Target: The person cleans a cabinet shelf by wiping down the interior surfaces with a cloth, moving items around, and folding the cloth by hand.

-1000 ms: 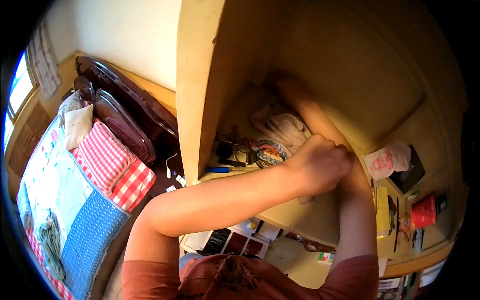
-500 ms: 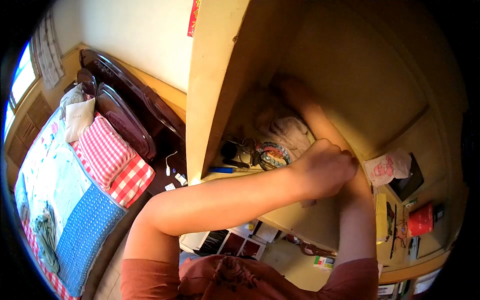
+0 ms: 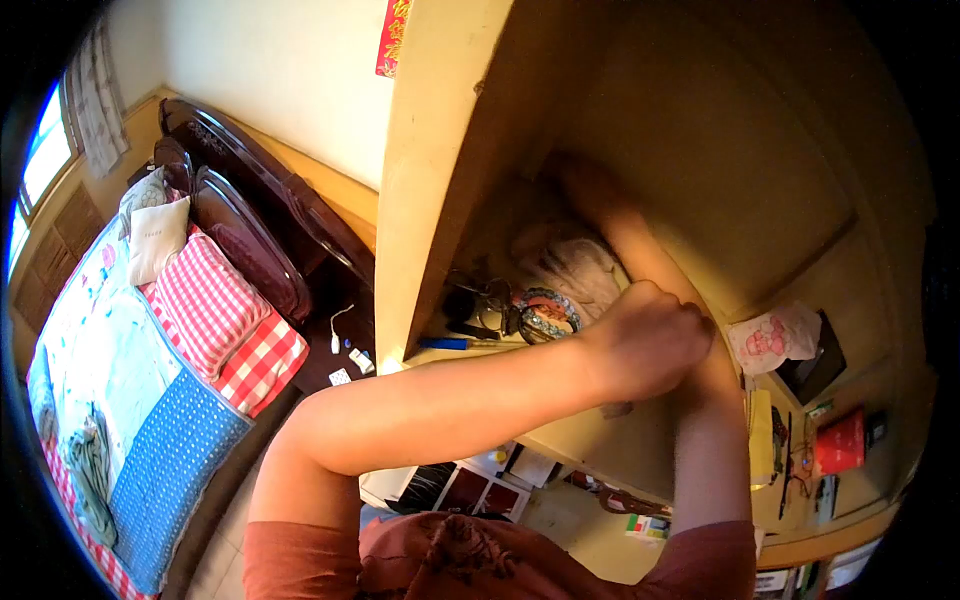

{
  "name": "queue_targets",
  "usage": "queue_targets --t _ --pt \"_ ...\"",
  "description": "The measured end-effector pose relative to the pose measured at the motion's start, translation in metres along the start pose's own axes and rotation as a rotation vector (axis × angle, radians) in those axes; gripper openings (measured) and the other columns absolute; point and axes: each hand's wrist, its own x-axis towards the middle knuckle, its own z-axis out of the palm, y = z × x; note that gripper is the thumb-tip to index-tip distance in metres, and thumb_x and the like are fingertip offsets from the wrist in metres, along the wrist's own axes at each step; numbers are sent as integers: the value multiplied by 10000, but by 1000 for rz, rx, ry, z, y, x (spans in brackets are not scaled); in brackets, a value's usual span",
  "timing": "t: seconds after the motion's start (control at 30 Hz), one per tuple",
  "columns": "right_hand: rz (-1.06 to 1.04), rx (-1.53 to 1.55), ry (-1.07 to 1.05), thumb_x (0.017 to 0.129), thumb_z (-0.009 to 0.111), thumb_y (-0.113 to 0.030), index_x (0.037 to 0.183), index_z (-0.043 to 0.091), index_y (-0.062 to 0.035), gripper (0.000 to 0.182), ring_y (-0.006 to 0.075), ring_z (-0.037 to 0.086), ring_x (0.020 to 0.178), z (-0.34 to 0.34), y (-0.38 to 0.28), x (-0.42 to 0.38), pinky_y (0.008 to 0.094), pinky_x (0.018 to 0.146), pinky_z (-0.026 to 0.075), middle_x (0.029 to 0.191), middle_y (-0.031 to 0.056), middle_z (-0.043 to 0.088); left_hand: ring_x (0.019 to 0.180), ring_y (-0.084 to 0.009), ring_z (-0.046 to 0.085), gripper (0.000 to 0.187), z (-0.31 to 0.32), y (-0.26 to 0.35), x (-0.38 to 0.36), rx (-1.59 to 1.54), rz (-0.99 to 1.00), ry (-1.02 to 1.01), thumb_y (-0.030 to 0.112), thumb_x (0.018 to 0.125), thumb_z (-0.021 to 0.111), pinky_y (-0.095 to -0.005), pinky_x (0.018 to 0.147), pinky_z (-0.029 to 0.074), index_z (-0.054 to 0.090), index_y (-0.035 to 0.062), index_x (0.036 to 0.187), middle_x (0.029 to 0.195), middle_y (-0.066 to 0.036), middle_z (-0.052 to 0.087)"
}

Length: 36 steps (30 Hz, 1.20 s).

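On the left, your pale yellow wooden cabinet compartment (image 3: 437,150) holds a blue pen-like stick (image 3: 445,343), a round beaded blue-and-white loop (image 3: 549,294) and a crumpled greyish-pink cloth (image 3: 590,270). The cloth lies just beside your right forearm. Your left hand (image 3: 655,338) curls into a fist in front of that forearm, hiding part of it; you can't tell whether it grips anything. Your right hand (image 3: 575,180) reaches into deep shadow, its fingers too dark to read. Farther right, a pink-printed white sheet (image 3: 768,338) partly covers a flat black panel (image 3: 825,362).
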Motion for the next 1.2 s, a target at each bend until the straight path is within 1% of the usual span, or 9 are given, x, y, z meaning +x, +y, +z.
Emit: queue_targets --t 0.03,0.1,0.23,0.43,0.63,0.7,0.9,1.03,1.2 --pt "3 3 -2 1043 396 -233 1246 655 -10 397 421 580 1222 4 6 5 494 1083 429 1333 250 609 714 -282 733 207 -1 -2 -1 -3 -1 -4 169 754 669 -421 538 528 697 57 925 842 -121 726" --pt "-411 -276 109 978 495 -105 1221 664 -32 305 402 587 1205 15 21 7 461 1080 439 1311 232 619 709 -282 732 208 -8 -6 -1 15 1 -120 168 748 669 -418 535 530 697 52 918 839 -122 726" --pt "-269 -101 -23 1026 418 -163 1279 635 -30 359 429 579 1223 -16 3 -21 507 1077 441 1320 261 610 710 -291 731 218 -5 -4 -1 -23 -19 -1 169 736 675 -412 529 532 698 57 922 836 -126 724" --pt "-17 -94 122 982 537 -180 1187 679 -45 284 422 609 1141 -31 4 -57 467 1005 480 1224 236 657 703 -293 727 215 -5 0 -1 -84 6 -23 163 731 682 -408 525 532 696 67 923 851 -130 722" --pt "-213 -176 179 999 470 -167 1185 681 -53 304 417 617 1142 17 33 -5 477 1007 493 1238 245 649 699 -283 725 220 0 -4 -5 -1 7 -25 173 711 687 -398 540 524 707 71 904 857 -124 724" --pt "-236 -182 165 994 461 -155 1173 682 -40 306 420 623 1127 23 33 3 486 996 496 1223 251 653 798 -221 685 63 4 -1 -7 -2 -25 12 200 717 698 -379 674 467 716 143 740 792 -35 693" --pt "-65 -201 85 981 435 -121 1139 683 -1 318 426 641 1082 39 9 17 516 963 506 1177 269 664 776 -198 664 77 14 -1 -4 -2 22 241 209 710 693 -380 654 442 719 149 750 783 -23 678" --pt "-16 -36 221 970 440 -104 1115 684 12 306 426 650 1059 39 7 12 527 946 512 1154 275 669 752 -273 724 220 6 0 -2 -1 18 190 175 717 664 -397 584 526 739 65 892 864 -127 728" --pt "-332 -15 152 938 507 -110 1145 688 -46 282 415 644 1080 5 8 -1 503 964 498 1162 247 673 753 -276 727 208 -6 0 -1 0 -24 -6 178 739 656 -396 598 536 728 49 885 868 -133 726"
